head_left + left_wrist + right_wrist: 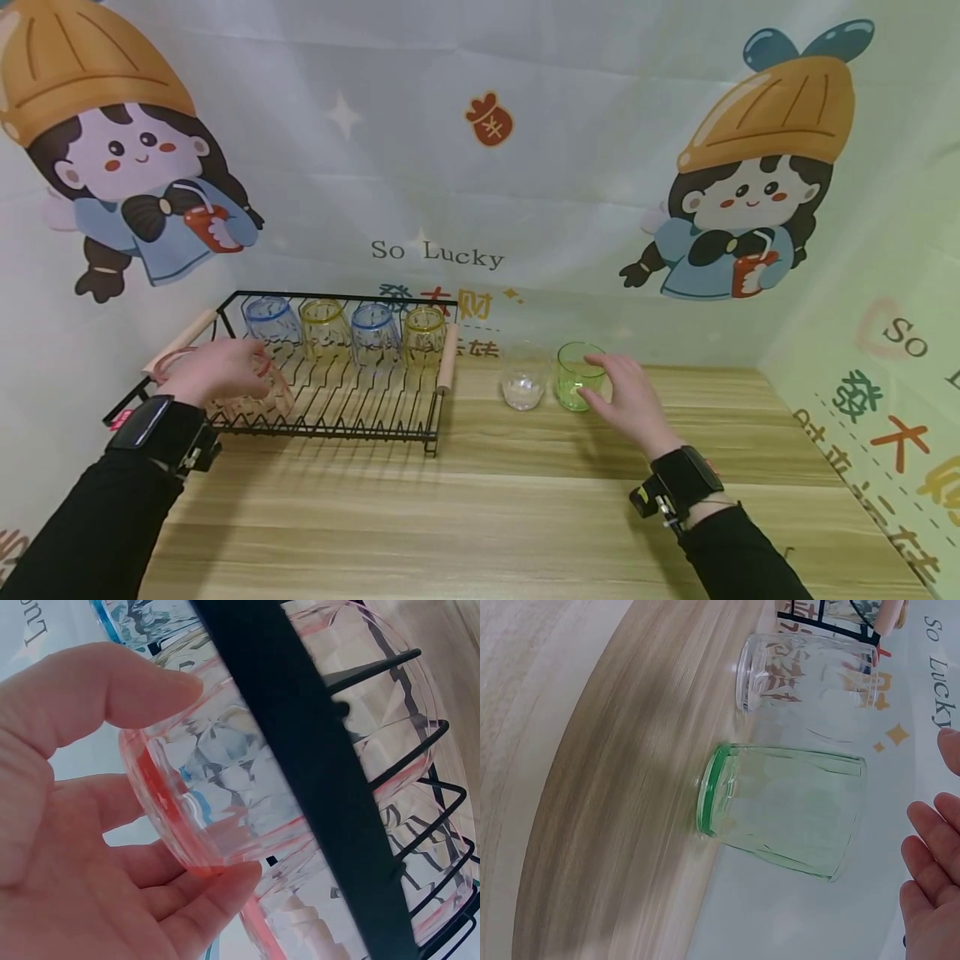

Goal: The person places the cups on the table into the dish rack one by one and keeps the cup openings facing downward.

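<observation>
My left hand (pixel 217 371) grips a clear glass with a pink rim (pixel 217 780) at the front left of the black dish rack (pixel 330 432). In the left wrist view, its thumb lies on one side of the glass and the fingers on the other. A second pink-rimmed glass (pixel 300 919) stands beside the held one. My right hand (pixel 630 400) is beside a green glass (pixel 573 387), thumb and fingers spread. The right wrist view shows that hand apart from the green glass. A clear glass (pixel 522 387) stands upright left of the green one.
Along the rack's back row, blue-rimmed and yellow-rimmed glasses (pixel 324 329) sit upside down. Wooden handles (pixel 447 358) form the rack's sides. A printed cloth wall (pixel 420 183) closes off the back of the wood-grain table (pixel 450 525).
</observation>
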`<state>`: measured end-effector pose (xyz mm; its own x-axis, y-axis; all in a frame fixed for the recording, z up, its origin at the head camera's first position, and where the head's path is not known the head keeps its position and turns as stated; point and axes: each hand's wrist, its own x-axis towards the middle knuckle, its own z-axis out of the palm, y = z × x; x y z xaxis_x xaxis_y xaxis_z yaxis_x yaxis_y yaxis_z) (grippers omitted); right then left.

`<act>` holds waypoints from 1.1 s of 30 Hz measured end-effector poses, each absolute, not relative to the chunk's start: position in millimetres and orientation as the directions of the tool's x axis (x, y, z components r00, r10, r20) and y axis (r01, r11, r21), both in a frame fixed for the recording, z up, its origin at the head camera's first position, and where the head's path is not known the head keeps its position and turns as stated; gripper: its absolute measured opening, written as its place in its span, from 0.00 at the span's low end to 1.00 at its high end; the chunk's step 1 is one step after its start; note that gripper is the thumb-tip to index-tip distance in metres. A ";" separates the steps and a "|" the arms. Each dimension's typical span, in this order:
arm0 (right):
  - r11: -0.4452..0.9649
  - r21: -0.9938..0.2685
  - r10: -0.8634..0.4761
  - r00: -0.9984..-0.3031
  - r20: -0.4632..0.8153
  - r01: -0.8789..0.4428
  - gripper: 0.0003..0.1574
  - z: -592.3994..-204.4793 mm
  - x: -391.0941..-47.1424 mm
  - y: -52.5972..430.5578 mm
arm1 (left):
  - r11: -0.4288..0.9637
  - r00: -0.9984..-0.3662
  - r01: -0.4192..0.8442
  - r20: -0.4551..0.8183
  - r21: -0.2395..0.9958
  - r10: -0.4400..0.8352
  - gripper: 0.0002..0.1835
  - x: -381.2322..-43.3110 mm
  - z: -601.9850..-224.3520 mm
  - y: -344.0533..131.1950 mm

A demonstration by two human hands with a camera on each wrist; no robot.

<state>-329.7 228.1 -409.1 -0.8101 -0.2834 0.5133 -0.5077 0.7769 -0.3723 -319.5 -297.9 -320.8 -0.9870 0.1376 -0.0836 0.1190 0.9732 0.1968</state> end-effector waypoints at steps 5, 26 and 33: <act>0.771 -0.375 -0.280 -0.804 0.524 -0.514 0.32 -410.2 -331.3 225.3 | 0.976 -0.988 0.110 -0.090 0.189 0.129 0.40 -320.4 -321.1 -298.1; 0.790 -0.343 -0.289 -0.801 0.524 -0.509 0.34 -418.2 -339.5 221.6 | 0.977 -0.991 0.129 0.070 0.172 0.118 0.51 -318.4 -328.4 -297.1; 0.813 -0.308 -0.300 -0.810 0.504 -0.494 0.33 -423.3 -343.7 219.7 | 0.969 -0.984 0.117 0.158 0.218 0.084 0.55 -314.0 -332.4 -292.7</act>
<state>-343.7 219.7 -423.3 -0.8096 -0.3002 0.5043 -0.4936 0.8131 -0.3085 -314.0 -292.7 -332.4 -0.9839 0.0836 0.1582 0.1173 0.9690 0.2176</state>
